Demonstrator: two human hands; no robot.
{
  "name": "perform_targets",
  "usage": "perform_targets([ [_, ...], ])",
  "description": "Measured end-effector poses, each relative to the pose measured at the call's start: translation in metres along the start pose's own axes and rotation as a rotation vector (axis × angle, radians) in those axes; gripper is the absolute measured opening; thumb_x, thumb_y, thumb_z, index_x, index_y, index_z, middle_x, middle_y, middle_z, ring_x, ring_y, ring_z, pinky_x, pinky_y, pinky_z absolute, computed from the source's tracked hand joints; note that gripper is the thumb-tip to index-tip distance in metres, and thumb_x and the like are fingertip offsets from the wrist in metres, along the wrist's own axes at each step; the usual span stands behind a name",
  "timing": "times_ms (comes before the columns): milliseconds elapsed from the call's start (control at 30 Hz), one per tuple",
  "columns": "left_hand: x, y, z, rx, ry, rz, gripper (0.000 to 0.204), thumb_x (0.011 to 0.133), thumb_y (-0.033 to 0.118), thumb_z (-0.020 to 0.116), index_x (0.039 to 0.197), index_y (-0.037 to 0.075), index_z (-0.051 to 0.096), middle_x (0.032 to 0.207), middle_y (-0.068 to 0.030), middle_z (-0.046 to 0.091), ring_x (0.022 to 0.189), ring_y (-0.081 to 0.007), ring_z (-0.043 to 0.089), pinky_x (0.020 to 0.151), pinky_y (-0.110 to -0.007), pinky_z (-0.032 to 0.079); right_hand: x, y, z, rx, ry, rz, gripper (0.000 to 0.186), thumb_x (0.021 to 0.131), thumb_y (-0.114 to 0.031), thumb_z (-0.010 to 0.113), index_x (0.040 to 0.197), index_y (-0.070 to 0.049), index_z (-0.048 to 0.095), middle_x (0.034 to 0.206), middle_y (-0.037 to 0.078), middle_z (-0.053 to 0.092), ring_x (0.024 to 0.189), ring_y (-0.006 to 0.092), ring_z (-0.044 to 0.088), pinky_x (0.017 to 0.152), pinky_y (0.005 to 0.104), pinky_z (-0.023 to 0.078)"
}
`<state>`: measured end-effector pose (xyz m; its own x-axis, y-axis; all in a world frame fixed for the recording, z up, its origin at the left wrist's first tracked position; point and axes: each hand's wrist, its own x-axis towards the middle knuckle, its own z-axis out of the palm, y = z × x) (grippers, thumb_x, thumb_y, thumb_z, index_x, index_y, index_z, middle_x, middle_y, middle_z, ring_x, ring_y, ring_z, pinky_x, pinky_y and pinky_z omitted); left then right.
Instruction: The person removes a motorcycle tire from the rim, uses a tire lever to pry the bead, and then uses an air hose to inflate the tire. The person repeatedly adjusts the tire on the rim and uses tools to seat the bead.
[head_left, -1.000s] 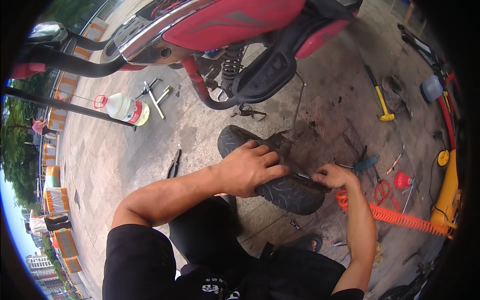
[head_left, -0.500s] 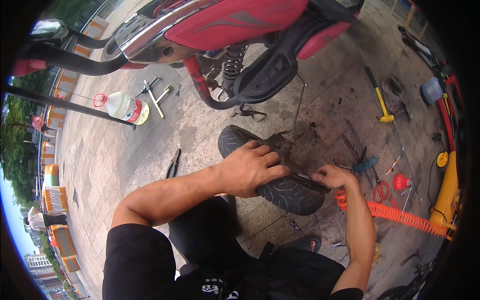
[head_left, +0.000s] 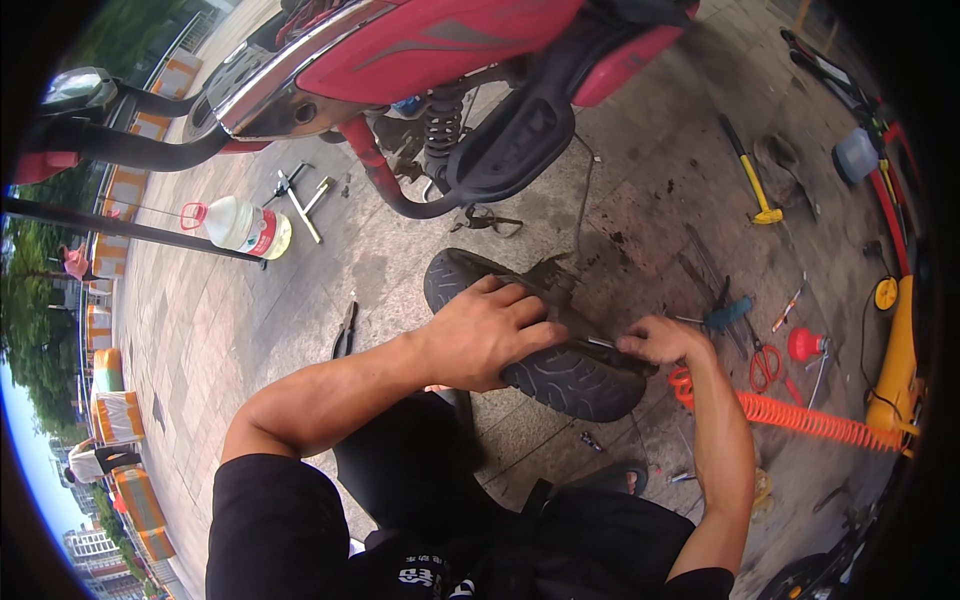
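The tyre (head_left: 545, 345) lies on the paving (head_left: 250, 330) right in front of my knees, just below the red scooter (head_left: 450, 50) that stands over it. It is black rubber with a chunky tread, and I judge it heavy for its size, stiff along the tread but springy at the sidewalls, and dusty rather than slippery. The best place to take hold looks like the upper sidewall and the inner edge, where fingers can hook over and press down.

My left hand (head_left: 490, 335) is spread over the top of the tyre, palm down, fingers (head_left: 525, 300) fairly wide and curled onto the rubber, pinning it rather than wrapping around anything. My right hand (head_left: 665, 342) is at the tyre's right side, fingers drawn narrow in a pinch around a thin metal tool (head_left: 600, 343) whose tip points at the rubber. I cannot tell exactly what kind of tool it is, nor whether its tip is in the rubber or only against it.

Around me on the ground: a coiled orange air hose (head_left: 800, 415) near my right forearm, red-handled scissors (head_left: 765, 365) beside it, a yellow-handled hammer (head_left: 750, 180) farther off, pliers (head_left: 345, 330) to my left, and a clear plastic jug (head_left: 240, 225) with a cross wrench (head_left: 300, 200) beyond it.
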<state>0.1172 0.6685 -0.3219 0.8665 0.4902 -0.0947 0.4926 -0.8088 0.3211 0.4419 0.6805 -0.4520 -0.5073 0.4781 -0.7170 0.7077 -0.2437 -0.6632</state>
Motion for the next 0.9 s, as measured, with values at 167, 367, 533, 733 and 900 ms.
perform_targets([
  [167,0.0,-0.001,0.0,-0.013,-0.02,-0.013,0.087,0.058,0.025,0.088,0.138,0.021,0.054,0.12,-0.0073,0.06,0.112,-0.031,0.06,0.094,-0.048,0.047,0.0,0.0,-0.001,-0.018,-0.009,0.007,0.063,0.096,-0.061,0.064,0.11,0.0,0.076,0.075,0.009,0.069,0.062,0.0176,0.068,0.061,0.0341,0.055],
  [367,0.001,-0.001,0.001,0.0,0.014,0.002,0.084,0.059,0.024,0.087,0.137,0.021,0.055,0.117,-0.0065,0.06,0.11,-0.0299,0.06,0.093,-0.047,0.048,-0.002,-0.004,-0.001,-0.023,-0.009,-0.004,0.063,0.097,-0.06,0.064,0.11,0.0,0.076,0.079,0.009,0.071,0.063,0.018,0.069,0.061,0.0342,0.055],
  [533,0.001,0.0,0.0,0.011,0.032,0.011,0.082,0.059,0.024,0.088,0.134,0.019,0.056,0.109,-0.0051,0.06,0.108,-0.0286,0.06,0.09,-0.046,0.048,-0.002,-0.004,0.0,-0.037,0.007,0.032,0.062,0.097,-0.059,0.063,0.112,-0.001,0.076,0.081,0.011,0.072,0.065,0.0188,0.071,0.06,0.0346,0.055],
  [733,0.001,0.002,-0.005,0.004,-0.006,-0.01,0.086,0.056,0.023,0.089,0.135,0.02,0.056,0.113,-0.0049,0.061,0.11,-0.0293,0.06,0.092,-0.045,0.048,0.006,0.004,0.001,-0.077,0.014,0.018,0.066,0.096,-0.066,0.06,0.11,-0.003,0.077,0.076,0.011,0.072,0.064,0.0186,0.07,0.057,0.0359,0.052],
  [900,0.004,0.0,-0.006,0.023,0.009,0.002,0.082,0.058,0.025,0.084,0.135,0.02,0.058,0.121,-0.0078,0.062,0.109,-0.0324,0.061,0.094,-0.046,0.048,0.011,0.008,0.001,-0.073,-0.017,-0.005,0.076,0.092,-0.074,0.059,0.108,-0.002,0.076,0.073,0.012,0.071,0.063,0.0203,0.07,0.057,0.0364,0.052],
])
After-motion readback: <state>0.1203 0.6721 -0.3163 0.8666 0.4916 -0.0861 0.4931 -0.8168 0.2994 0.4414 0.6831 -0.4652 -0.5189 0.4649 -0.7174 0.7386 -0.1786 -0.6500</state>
